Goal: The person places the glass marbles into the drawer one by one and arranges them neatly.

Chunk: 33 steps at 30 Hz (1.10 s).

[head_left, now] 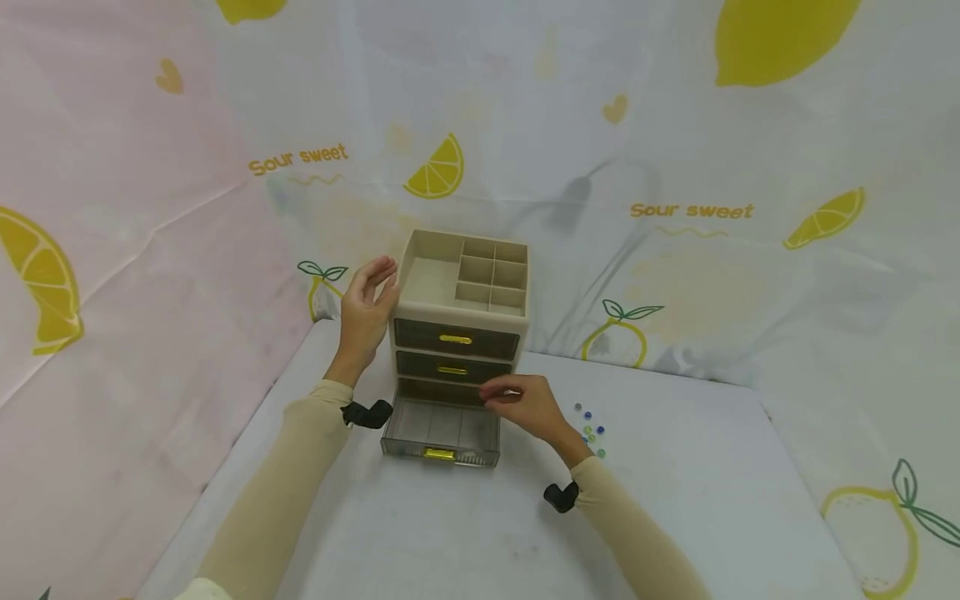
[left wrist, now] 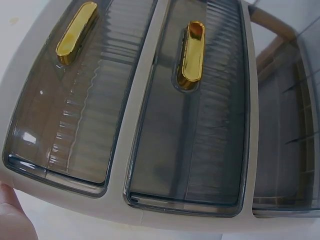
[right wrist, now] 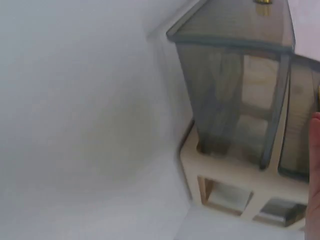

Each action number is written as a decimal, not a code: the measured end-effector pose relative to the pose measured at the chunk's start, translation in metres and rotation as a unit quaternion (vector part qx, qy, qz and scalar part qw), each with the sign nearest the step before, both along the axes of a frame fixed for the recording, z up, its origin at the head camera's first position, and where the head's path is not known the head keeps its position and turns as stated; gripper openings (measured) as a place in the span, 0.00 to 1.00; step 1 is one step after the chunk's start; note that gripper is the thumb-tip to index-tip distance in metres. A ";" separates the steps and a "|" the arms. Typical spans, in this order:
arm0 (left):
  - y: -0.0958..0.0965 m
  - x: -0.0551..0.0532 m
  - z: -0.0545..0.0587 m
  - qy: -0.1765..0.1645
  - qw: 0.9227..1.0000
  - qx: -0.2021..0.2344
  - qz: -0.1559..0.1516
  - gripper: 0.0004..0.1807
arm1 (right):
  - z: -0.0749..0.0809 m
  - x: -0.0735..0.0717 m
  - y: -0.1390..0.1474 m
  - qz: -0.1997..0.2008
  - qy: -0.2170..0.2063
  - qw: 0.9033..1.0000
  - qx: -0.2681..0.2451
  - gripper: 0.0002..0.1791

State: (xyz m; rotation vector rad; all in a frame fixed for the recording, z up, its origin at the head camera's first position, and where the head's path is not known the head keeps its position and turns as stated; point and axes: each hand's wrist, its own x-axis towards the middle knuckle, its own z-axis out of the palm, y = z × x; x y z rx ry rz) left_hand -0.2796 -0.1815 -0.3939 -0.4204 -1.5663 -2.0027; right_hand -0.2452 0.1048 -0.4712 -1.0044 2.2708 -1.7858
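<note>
A beige desktop organizer (head_left: 459,312) with dark see-through drawers stands at the back of the table. Its bottom drawer (head_left: 438,423) is pulled out, with a gold handle on the front; the two drawers above are closed. At the organizer's upper left side is my left hand (head_left: 366,310), its fingers loosely bent against the wall. My right hand (head_left: 528,406) hovers over the right rear edge of the bottom drawer, thumb and fingertips brought close together. I cannot tell whether something small sits between them. In the right wrist view only a finger (right wrist: 313,175) shows, beside the organizer.
Several small glass beads (head_left: 588,429), blue, green and grey, lie on the white table (head_left: 675,475) right of the organizer. Open compartments (head_left: 491,275) top the organizer. A lemon-print cloth (head_left: 525,108) hangs close behind and on the left.
</note>
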 end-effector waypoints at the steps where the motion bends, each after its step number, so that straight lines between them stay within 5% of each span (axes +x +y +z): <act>1: 0.000 0.000 0.000 0.000 1.000 0.001 -0.002 0.25 | 0.004 0.002 0.004 -0.004 0.004 1.000 0.000 0.12; 6: -0.001 0.000 0.000 0.000 1.000 -0.003 0.002 0.25 | 0.023 0.010 0.026 -0.037 0.017 0.999 0.006 0.11; 10: -0.003 0.002 0.002 -0.004 1.000 -0.008 0.006 0.25 | 0.022 0.004 0.044 -0.075 0.018 0.997 0.014 0.11; 17: -0.004 0.001 -0.002 -0.007 1.000 -0.006 0.002 0.26 | -0.010 -0.016 0.082 -0.162 0.042 0.985 0.034 0.13; 23: -0.003 0.001 -0.002 -0.006 1.000 -0.010 0.000 0.26 | -0.034 -0.027 0.104 -0.237 0.092 0.964 0.074 0.13; 33: -0.001 0.001 0.000 -0.006 1.000 -0.009 0.000 0.26 | -0.048 -0.030 0.124 -0.278 0.070 0.950 0.124 0.14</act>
